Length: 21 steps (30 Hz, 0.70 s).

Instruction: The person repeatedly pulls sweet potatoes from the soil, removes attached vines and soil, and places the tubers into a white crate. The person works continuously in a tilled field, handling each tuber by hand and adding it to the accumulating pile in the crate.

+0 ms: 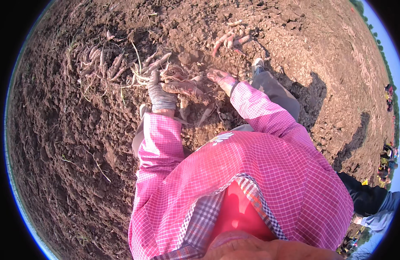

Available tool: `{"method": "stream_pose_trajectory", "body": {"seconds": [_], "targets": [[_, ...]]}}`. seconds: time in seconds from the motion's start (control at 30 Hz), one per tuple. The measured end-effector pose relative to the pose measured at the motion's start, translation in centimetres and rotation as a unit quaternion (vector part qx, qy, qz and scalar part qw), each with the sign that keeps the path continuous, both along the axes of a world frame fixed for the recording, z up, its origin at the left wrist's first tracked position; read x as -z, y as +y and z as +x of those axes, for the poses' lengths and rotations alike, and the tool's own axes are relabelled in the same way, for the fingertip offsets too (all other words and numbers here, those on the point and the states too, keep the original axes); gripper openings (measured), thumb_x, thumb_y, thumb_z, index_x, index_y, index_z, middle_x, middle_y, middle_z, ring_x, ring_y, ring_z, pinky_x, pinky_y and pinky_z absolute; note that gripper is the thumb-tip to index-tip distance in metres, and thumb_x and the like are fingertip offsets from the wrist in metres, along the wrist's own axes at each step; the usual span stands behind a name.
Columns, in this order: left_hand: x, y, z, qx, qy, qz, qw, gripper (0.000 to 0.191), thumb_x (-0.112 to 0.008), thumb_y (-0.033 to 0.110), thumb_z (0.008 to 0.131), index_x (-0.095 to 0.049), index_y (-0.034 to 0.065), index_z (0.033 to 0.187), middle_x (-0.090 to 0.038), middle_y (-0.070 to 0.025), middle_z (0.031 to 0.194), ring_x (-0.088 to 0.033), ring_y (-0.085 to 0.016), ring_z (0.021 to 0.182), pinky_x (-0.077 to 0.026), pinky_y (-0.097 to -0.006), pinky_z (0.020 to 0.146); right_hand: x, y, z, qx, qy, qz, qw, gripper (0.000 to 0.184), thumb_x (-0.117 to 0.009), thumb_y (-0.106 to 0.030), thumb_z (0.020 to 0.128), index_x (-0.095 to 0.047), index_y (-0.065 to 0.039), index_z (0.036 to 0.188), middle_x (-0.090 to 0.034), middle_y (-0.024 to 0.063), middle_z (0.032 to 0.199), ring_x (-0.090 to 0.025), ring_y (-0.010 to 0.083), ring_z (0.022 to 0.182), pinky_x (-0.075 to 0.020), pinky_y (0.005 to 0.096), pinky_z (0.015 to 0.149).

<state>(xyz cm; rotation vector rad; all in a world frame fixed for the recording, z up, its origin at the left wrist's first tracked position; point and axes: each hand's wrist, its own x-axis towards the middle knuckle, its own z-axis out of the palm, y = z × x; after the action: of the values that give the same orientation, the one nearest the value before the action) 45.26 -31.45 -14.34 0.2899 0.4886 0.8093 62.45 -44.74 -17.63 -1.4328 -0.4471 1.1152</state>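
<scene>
My left hand (159, 92), in a dirty knitted glove, grips a cluster of sweet potatoes (183, 87) near its pale cut stems (138, 76). Its fingertips are partly hidden. Soil clings to the roots, and a thick reddish tuber lies just right of the glove. On the far side of the cluster, my right hand (221, 79) reaches in with fingers extended, and I see nothing held in it. Whether it touches the roots is unclear. Thin roots (206, 115) lie on the soil between my forearms.
A row of sweet potatoes (100, 61) lies at the left, and a small pile (231, 40) lies ahead on the right. My shoe (258, 63) stands beside that pile. Cloddy soil (89, 136) surrounds me. Another person (372, 201) is close at right; more people (387, 162) are farther off.
</scene>
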Motion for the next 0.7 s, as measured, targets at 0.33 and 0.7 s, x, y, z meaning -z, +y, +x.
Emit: {"method": "stream_pose_trajectory", "body": {"seconds": [0.33, 0.7], "targets": [[-1.4, -0.8, 0.7, 0.019, -0.074, 0.123, 0.989, 0.042, -0.05, 0.028, 0.097, -0.052, -0.003, 0.125, -0.065, -0.0147, 0.097, -0.063, -0.023, 0.074, -0.057, -0.0369, 0.067, -1.5, -1.8, -3.6, -0.113, 0.098, 0.203, 0.968, 0.042, -0.048, -0.026, 0.096, -0.055, 0.001, 0.126, -0.054, 0.0084, 0.132, -0.055, 0.022, 0.116, -0.0391, 0.0317, 0.102], [1.6, 3.3, -1.8, 0.029, -0.243, 0.059, 0.968, 0.05, -0.047, 0.041, 0.093, -0.053, 0.0023, 0.124, -0.056, -0.0225, 0.122, -0.055, -0.039, 0.108, -0.047, -0.0557, 0.093, 1.4, -4.1, -2.7, -0.08, 0.429, -0.021, 0.9, 0.083, -0.048, -0.078, 0.075, -0.046, -0.012, 0.124, -0.062, 0.0161, 0.11, -0.061, 0.0337, 0.101, -0.0514, 0.0519, 0.078]]}}
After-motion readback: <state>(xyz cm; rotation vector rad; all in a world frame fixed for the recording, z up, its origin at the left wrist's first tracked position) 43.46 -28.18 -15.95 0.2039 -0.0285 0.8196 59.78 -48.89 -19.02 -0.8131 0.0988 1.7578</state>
